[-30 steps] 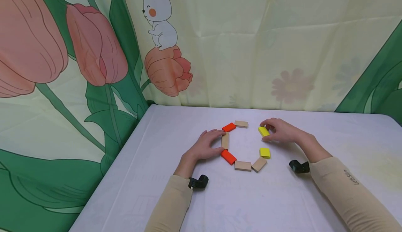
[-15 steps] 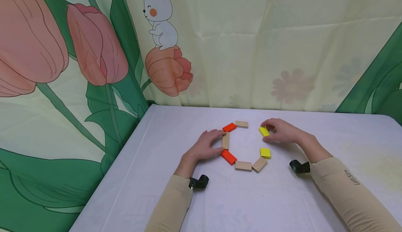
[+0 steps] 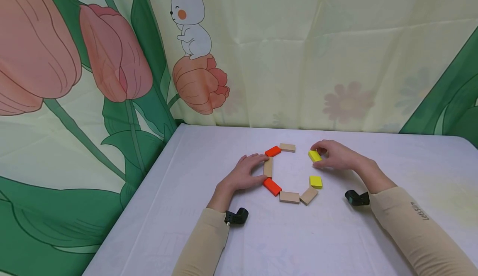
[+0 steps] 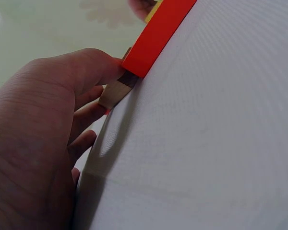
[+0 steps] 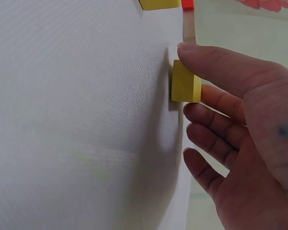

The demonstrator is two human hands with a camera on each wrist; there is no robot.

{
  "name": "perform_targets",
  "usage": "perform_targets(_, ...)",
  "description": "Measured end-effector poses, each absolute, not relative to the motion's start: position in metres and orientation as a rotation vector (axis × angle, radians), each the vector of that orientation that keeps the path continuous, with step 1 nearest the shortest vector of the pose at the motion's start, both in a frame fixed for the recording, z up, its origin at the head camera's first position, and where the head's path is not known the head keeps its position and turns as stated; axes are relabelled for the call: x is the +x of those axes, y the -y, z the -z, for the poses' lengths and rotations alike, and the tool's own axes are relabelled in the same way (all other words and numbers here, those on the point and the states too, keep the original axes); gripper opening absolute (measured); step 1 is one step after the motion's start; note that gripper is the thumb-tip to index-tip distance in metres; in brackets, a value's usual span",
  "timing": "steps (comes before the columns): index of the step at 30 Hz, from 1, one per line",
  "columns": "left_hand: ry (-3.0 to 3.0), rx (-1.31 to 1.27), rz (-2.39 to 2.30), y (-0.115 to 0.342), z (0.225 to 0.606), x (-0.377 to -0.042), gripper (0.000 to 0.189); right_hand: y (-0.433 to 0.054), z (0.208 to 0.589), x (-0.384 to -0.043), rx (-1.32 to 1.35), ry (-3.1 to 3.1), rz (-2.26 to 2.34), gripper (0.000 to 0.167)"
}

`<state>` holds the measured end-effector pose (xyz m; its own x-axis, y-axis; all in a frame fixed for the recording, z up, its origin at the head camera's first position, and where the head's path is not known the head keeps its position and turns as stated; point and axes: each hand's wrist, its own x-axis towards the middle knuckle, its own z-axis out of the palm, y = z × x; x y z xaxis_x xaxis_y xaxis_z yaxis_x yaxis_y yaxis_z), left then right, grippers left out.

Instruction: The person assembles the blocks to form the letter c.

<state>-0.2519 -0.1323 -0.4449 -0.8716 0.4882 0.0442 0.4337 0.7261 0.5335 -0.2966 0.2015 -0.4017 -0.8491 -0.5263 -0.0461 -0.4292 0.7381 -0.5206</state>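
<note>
My right hand (image 3: 334, 155) pinches a yellow block (image 3: 315, 156) between thumb and fingers at the ring's right side. In the right wrist view this yellow block (image 5: 183, 81) lies on the cloth, thumb on one end. On the left, my left hand (image 3: 244, 172) spans a plain wooden block (image 3: 268, 167), a fingertip at its far end and the thumb at its near end. The thumb also meets a red block (image 3: 272, 186), seen close in the left wrist view. Another red block (image 3: 273, 151) and a wooden block (image 3: 287, 147) continue the curve at the back.
Along the near side lie two wooden blocks (image 3: 289, 197), then a second yellow block (image 3: 315, 182) at the right. Gaps separate the pinched yellow block from its neighbours. White cloth covers the table (image 3: 291, 243); a printed curtain (image 3: 284, 72) hangs behind it.
</note>
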Motion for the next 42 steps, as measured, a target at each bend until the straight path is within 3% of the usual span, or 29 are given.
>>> perform_targets(42, -2.823, 0.751, -0.829, 0.131, 0.443, -0.252, 0.060, -0.183, 0.388, -0.312, -0.798, -2.730, 0.748, 0.051)
